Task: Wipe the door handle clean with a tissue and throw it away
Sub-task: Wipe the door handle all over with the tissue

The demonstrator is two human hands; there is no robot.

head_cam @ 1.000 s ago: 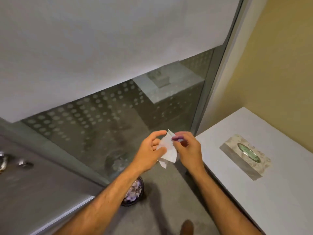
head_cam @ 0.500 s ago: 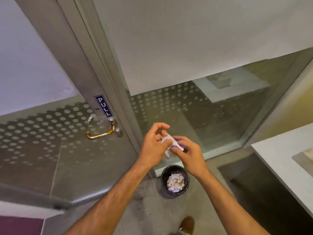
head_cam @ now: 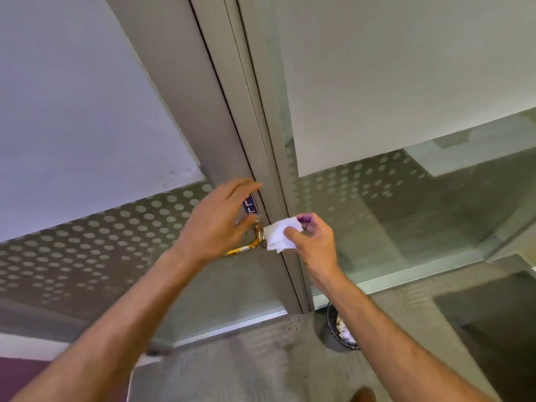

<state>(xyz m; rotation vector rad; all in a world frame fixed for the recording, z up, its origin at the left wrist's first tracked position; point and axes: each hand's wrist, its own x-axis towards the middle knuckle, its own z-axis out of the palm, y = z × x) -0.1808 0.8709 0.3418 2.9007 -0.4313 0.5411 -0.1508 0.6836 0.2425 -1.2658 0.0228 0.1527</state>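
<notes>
A gold lever door handle (head_cam: 249, 246) sticks out of the grey metal stile of a glass door (head_cam: 162, 227). My right hand (head_cam: 311, 242) pinches a folded white tissue (head_cam: 280, 237) and presses its left edge against the handle's base. My left hand (head_cam: 216, 223) hovers over the handle with fingers spread, hiding most of the lever and part of the blue PULL label (head_cam: 251, 206). It holds nothing.
A small black waste bin (head_cam: 342, 332) with crumpled paper inside stands on the floor below my right forearm, by the door frame. A frosted glass wall panel (head_cam: 391, 198) is to the right. A shoe tip (head_cam: 362, 395) shows at the bottom.
The view swung left from the table and tissue box to the door. Both hands moved up to the handle; my left hand let go of the tissue, which now touches the handle.
</notes>
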